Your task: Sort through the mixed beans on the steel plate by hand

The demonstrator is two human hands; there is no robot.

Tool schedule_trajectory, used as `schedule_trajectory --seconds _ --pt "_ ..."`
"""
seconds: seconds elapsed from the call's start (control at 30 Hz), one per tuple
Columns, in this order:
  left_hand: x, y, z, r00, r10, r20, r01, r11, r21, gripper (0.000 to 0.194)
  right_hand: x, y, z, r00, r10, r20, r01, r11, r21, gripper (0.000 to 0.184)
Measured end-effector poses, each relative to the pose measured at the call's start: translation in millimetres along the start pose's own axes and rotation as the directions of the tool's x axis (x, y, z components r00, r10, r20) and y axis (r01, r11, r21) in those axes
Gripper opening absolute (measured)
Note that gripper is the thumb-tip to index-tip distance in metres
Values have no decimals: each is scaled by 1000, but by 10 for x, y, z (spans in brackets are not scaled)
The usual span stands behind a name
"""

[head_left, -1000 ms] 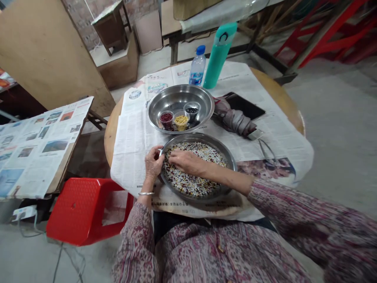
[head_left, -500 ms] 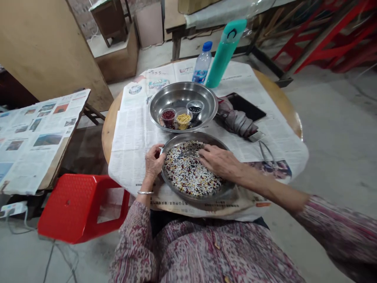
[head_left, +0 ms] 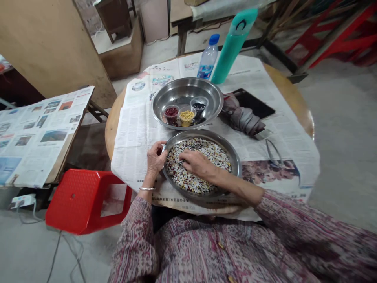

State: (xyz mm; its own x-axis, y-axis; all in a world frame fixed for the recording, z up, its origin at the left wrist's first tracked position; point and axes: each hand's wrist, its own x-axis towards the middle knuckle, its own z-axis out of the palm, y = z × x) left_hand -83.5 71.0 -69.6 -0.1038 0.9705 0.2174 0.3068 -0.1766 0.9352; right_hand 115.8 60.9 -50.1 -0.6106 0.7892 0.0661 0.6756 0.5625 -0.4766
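A steel pan (head_left: 235, 157) full of mixed white, red and dark grains (head_left: 218, 155) lies on the newspaper-covered round table (head_left: 294, 98) in front of me. My left hand (head_left: 155, 158) grips the pan's left rim, fingers curled over it. My right hand (head_left: 196, 163) rests palm down on the grains left of centre, fingers together and bent. Behind it a second steel bowl (head_left: 176, 92) holds three small cups: red beans (head_left: 171, 112), yellow beans (head_left: 187, 116) and black beans (head_left: 199, 105).
A water bottle (head_left: 208, 62) and a teal flask (head_left: 232, 45) stand at the table's far side. A folded grey umbrella (head_left: 244, 120) and a dark tablet (head_left: 253, 104) lie to the right. A red stool (head_left: 85, 202) and a newspaper-covered board (head_left: 38, 133) are at my left.
My right hand has swept from the pan's right side back toward the left over the grains. My left hand has stayed on the rim. The camera shifted slightly.
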Motion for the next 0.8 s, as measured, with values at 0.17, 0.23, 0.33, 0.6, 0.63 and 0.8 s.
schedule_trajectory --seconds 0.17,0.23,0.33,0.6,0.63,0.8 --pt "6 -22 10 1000 -24 4 24 1000 -16 28 230 287 -127 979 107 -174 -94 992 82 21" --pt "7 -27 10 1000 -24 8 24 1000 -17 28 318 305 -118 973 123 -196 -110 991 80 24" --pt "5 -23 2 1000 -13 7 13 1000 -5 28 380 158 -28 981 48 -187 -39 998 51 23" --pt "0 -17 -16 1000 1 4 -1 1000 11 27 -141 -235 17 941 -332 73 334 942 -17 14" --pt "1 -21 -13 1000 -5 6 5 1000 6 27 -227 -191 -20 929 -354 112 359 933 -28 12" --pt "8 -43 -5 1000 -5 11 5 1000 -19 28 -472 222 -244 965 -251 80 262 950 -171 14"
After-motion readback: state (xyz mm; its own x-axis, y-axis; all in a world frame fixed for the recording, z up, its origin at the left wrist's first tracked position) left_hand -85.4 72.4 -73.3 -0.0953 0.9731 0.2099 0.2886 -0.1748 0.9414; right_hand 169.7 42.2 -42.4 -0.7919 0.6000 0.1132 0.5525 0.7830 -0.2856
